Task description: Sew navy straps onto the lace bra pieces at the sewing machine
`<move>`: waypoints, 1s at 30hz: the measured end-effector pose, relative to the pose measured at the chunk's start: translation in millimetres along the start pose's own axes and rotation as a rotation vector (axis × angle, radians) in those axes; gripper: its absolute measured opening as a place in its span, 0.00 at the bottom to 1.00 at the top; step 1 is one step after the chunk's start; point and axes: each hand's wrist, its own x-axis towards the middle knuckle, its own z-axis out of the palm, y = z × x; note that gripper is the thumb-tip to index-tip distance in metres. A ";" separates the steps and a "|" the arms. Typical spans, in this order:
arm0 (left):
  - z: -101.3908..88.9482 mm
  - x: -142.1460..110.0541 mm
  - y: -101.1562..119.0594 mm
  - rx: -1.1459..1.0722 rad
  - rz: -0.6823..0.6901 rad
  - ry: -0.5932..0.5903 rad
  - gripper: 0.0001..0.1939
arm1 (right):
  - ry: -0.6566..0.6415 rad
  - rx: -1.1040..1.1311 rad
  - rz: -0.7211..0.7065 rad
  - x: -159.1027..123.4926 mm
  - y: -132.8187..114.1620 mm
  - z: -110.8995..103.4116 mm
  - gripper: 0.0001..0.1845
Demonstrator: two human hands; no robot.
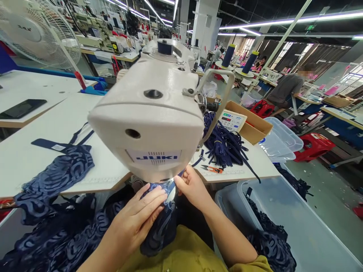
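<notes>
Garment (159, 236) navy, swirl-patterned; left fingers (153, 197) flat on it, right fingers (181, 185) pinching strip (171, 186).

Bright ceiling tubes (312, 19); glowing windows (283, 52); sheen on machine head (150, 113); edges stretched, background soft

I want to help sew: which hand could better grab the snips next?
The right hand, probably: the snips lie on its side; the left hand is farther, on the cloth.
</notes>
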 end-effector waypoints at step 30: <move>-7.9 17.4 -2.7 0.065 0.178 -0.086 0.17 | 0.096 -0.027 -0.063 -0.6 13.3 6.3 0.08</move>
